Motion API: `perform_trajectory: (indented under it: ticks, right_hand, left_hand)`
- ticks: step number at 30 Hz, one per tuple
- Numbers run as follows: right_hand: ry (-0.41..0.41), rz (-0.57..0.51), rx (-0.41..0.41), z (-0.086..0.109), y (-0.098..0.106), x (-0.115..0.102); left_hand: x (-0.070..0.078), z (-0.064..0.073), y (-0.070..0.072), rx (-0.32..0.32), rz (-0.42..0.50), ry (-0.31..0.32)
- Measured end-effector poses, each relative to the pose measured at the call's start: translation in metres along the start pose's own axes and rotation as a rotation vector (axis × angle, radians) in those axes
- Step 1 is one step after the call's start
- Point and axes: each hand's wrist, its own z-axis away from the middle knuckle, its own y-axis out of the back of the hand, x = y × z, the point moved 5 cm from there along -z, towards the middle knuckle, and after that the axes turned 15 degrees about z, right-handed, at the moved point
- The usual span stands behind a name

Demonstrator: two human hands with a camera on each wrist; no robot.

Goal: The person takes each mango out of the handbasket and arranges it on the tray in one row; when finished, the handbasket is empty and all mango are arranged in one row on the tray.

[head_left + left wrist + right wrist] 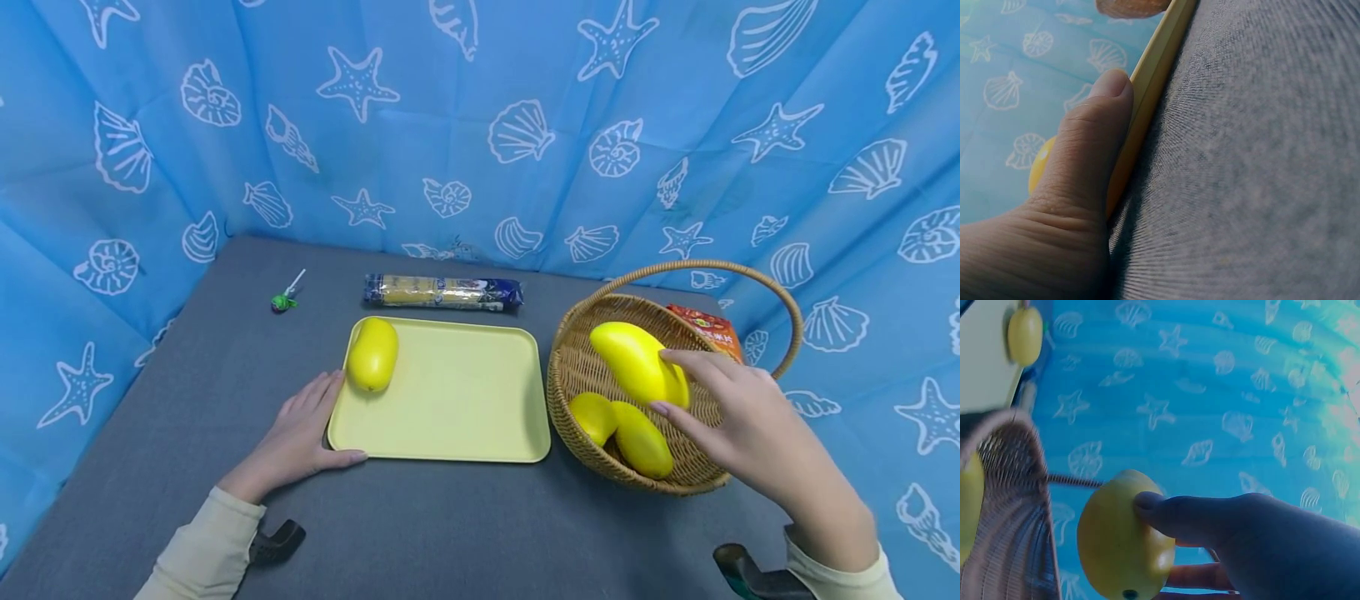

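My right hand (738, 408) pinches a yellow mango (637, 360) between thumb and fingers, over the wicker basket (561, 408). In the right wrist view the thumb lies on the side of this mango (1119, 540), its dark stem end showing. Two more mangoes (637, 442) lie inside the basket. My left hand (296, 429) rests at the left corner of a pale yellow tray (457, 400), fingers along its side and thumb along the front edge. One mango (372, 354) sits at the tray's left end. The left wrist view shows the thumb (1088, 137) against the tray's rim.
A long plastic-wrapped packet (444, 292) lies behind the tray. A green-wrapped lollipop (285, 298) is at the back left. Behind the basket stands a red snack bag (705, 327), partly hidden. The basket's tall handle (697, 265) arches above it. A blue shell-patterned curtain (450, 125) encloses the table.
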Motion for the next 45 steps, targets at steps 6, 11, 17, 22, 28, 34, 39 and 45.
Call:
perform_trajectory:
  ticks: [6,11,17,22,28,34,39,45]
  right_hand:
    - [0.036,-0.005,0.089,-0.011,0.006,-0.026]
    - [0.013,0.003,0.105,-0.02,0.003,-0.041]
    - [0.008,-0.009,0.136,-0.03,-0.007,-0.057]
    - [0.01,-0.06,0.142,-0.036,-0.014,-0.068]
    - [0.004,-0.107,0.151,-0.044,-0.024,-0.08]
    - [-0.011,-0.125,0.172,-0.051,-0.034,-0.096]
    - [-0.049,-0.136,0.173,-0.059,-0.043,-0.108]
    - [-0.093,-0.136,0.169,-0.067,-0.054,-0.124]
  left_hand:
    - [0.001,0.001,0.0,0.007,0.001,-0.015]
    - [0.001,0.001,-0.001,0.005,-0.001,-0.018]
    - [0.002,0.001,-0.001,0.013,0.001,-0.026]
    - [0.002,0.001,0.0,0.019,-0.001,-0.032]
    - [0.003,0.002,0.001,0.021,0.001,-0.032]
    - [0.003,0.001,0.002,0.012,0.0,-0.026]
    - [0.002,0.001,0.002,0.011,-0.003,-0.02]
    - [0.002,0.002,0.002,0.014,-0.002,-0.019]
